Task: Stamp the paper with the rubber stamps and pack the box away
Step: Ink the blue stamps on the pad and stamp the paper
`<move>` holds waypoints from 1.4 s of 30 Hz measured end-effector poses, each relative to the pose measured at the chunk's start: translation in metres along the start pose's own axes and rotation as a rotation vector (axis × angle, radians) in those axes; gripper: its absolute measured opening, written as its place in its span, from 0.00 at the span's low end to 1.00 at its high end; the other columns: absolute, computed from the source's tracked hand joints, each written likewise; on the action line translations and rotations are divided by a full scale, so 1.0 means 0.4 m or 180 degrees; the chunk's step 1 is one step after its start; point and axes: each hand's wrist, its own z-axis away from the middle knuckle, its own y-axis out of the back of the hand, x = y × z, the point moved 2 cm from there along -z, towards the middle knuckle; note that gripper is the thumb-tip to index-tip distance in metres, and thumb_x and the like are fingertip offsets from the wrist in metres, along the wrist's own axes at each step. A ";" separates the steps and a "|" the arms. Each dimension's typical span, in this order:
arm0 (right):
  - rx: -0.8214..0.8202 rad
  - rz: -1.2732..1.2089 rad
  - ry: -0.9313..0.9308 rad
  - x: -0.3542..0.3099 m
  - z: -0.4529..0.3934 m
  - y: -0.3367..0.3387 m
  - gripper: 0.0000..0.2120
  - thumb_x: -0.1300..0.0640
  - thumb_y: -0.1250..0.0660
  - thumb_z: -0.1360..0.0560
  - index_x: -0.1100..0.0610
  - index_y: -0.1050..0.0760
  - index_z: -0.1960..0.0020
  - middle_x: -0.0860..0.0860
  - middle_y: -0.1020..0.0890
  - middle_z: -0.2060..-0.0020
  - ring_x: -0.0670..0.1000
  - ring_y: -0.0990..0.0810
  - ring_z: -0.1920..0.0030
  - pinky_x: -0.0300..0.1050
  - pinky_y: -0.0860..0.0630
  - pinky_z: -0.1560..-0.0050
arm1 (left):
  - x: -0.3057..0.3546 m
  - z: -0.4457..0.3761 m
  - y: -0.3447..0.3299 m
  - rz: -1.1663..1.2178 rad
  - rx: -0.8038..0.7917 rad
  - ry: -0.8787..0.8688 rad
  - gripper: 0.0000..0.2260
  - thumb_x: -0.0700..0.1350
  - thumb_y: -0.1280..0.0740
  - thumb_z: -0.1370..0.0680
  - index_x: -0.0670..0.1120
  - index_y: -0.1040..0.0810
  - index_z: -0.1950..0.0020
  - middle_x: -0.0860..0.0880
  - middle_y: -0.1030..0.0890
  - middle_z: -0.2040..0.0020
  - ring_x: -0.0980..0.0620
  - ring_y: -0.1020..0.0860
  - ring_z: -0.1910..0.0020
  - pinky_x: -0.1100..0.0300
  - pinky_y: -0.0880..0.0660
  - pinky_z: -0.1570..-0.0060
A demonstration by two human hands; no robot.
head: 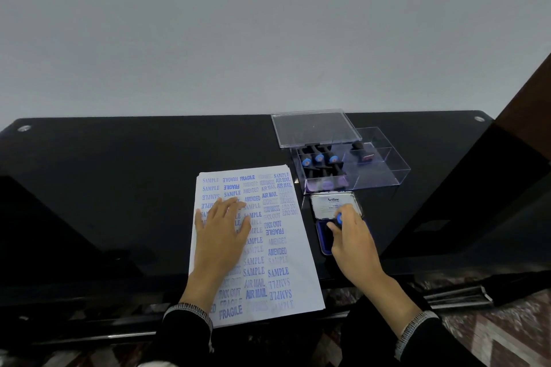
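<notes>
head view: the white sheet of paper (280, 247) on the glossy black tabletop (119, 173) is already crowded with blue stamp marks reading sample, fragile, air mail, amended and fax out, so i'd judge the stamping far along, though not over. the left hand (222, 232) lies flat on the sheet with straight fingers, steadying it. the right hand (353, 243) has its grip curled round one black rubber stamp with a blue cap (339, 219), pressed onto the blue ink pad in its open hinged case (325, 235), just right of the paper. behind that stands the clear plastic compartment box (375, 171), open, its one clear lid (316, 128) propped across the back corner. i count three blue-capped stamps (319, 158) inside, some purple-based ones i can't number, and one dark stamp (362, 150) alone. packing away looks wholly undone.
</notes>
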 end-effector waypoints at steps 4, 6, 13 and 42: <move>-0.0400 -0.0238 -0.0004 -0.001 -0.026 0.007 0.14 0.67 0.38 0.24 0.55 0.42 0.59 0.54 0.32 0.66 0.50 0.36 0.68 0.45 0.36 0.71 | -0.003 0.000 -0.001 -0.0006 0.0033 -0.0010 0.16 0.54 0.42 0.19 0.54 0.30 0.31 0.57 0.33 0.28 0.55 0.41 0.25 0.43 0.56 0.25; -0.0561 -0.0328 -0.0111 0.004 -0.040 0.008 0.14 0.68 0.39 0.25 0.55 0.42 0.59 0.58 0.30 0.63 0.49 0.35 0.67 0.47 0.33 0.70 | -0.003 0.000 -0.002 0.0001 0.0038 -0.0008 0.17 0.54 0.41 0.19 0.54 0.30 0.31 0.57 0.33 0.28 0.54 0.41 0.25 0.43 0.56 0.25; -0.0681 -0.0330 -0.0109 0.003 -0.055 0.015 0.12 0.69 0.38 0.26 0.57 0.40 0.56 0.59 0.29 0.62 0.50 0.35 0.67 0.43 0.36 0.70 | -0.003 0.000 -0.002 -0.0026 0.0037 -0.0010 0.17 0.54 0.42 0.19 0.54 0.30 0.31 0.57 0.33 0.28 0.54 0.41 0.25 0.44 0.56 0.25; -0.0654 -0.1493 -0.0227 -0.097 -0.086 -0.021 0.03 0.58 0.37 0.21 0.51 0.28 0.48 0.53 0.20 0.59 0.56 0.21 0.59 0.42 0.26 0.59 | 0.000 0.003 0.005 0.0002 0.0119 -0.0035 0.15 0.54 0.41 0.19 0.54 0.28 0.33 0.57 0.31 0.30 0.55 0.38 0.27 0.44 0.54 0.25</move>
